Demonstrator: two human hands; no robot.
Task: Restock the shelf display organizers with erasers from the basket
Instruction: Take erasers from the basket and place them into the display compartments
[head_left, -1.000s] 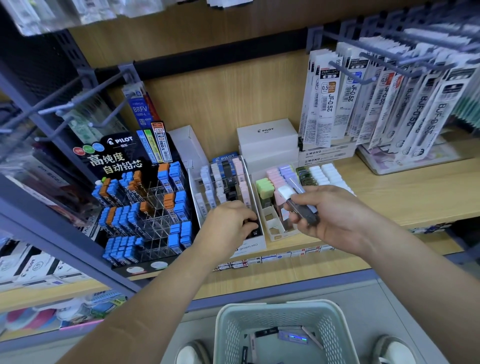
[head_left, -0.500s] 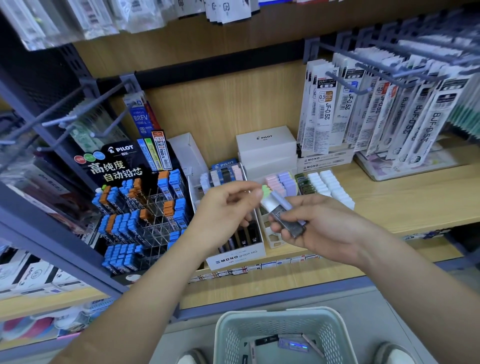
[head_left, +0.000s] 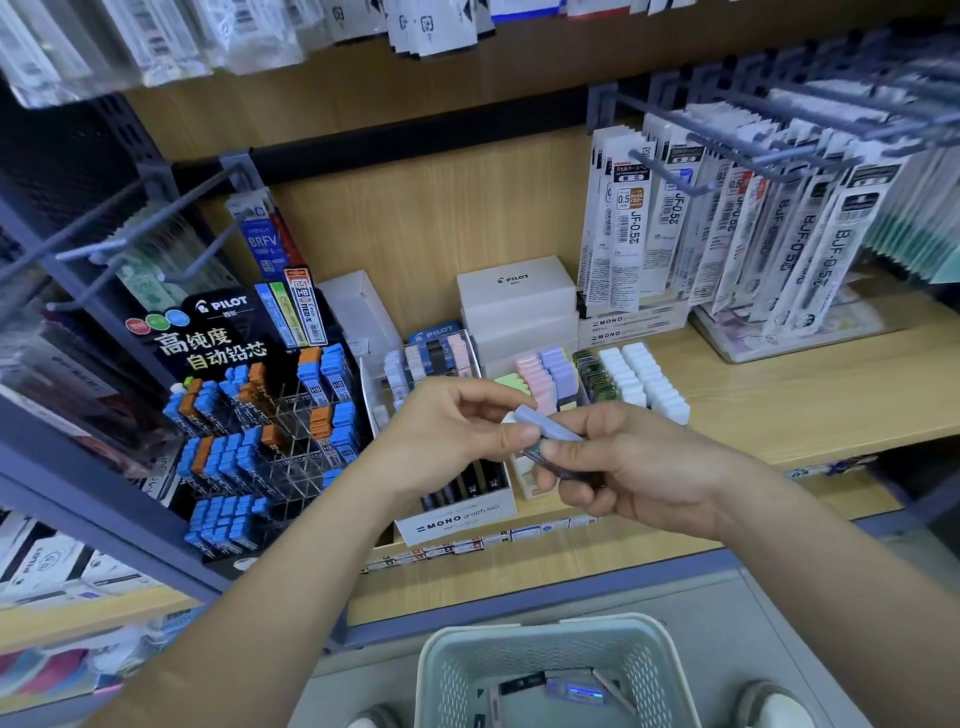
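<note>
After leaving the MONO organizer (head_left: 457, 521), the left hand (head_left: 451, 436) pinched the lavender eraser (head_left: 546, 424) gripped by the right hand (head_left: 641, 467), ready for the next insertion.

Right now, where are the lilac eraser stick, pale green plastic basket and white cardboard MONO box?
Lilac eraser stick (head_left: 546, 423): head view, barrel.
Pale green plastic basket (head_left: 540, 623): head view, far rim.
White cardboard MONO box (head_left: 457, 522): head view, front label.
</note>
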